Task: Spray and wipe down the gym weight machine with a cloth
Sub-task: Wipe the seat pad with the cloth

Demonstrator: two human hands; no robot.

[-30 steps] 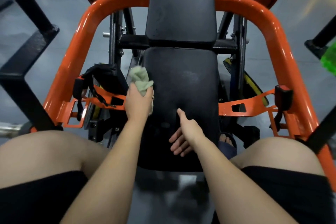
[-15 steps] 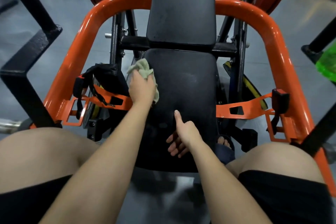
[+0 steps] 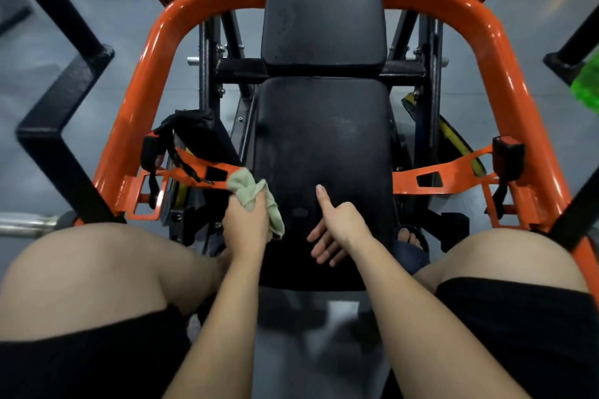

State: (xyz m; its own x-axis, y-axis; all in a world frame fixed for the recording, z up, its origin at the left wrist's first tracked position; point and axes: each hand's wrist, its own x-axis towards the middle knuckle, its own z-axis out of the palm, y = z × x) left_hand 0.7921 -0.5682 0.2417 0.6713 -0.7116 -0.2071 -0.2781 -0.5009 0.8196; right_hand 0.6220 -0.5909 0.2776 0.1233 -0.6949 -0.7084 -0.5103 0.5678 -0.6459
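Compared with a second ago, the left hand [image 3: 248,225] sits lower along the seat pad's [image 3: 324,139] left edge, fingers curled round the bunched cloth [image 3: 249,191], which it presses there to wipe. The right hand [image 3: 337,227] rests open on the pad, thumb raised, likely bracing

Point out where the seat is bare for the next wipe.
Bare: the seat pad from the back pad down to the hands. Crowded: its near end, where the left hand grips the cloth and the right hand rests.
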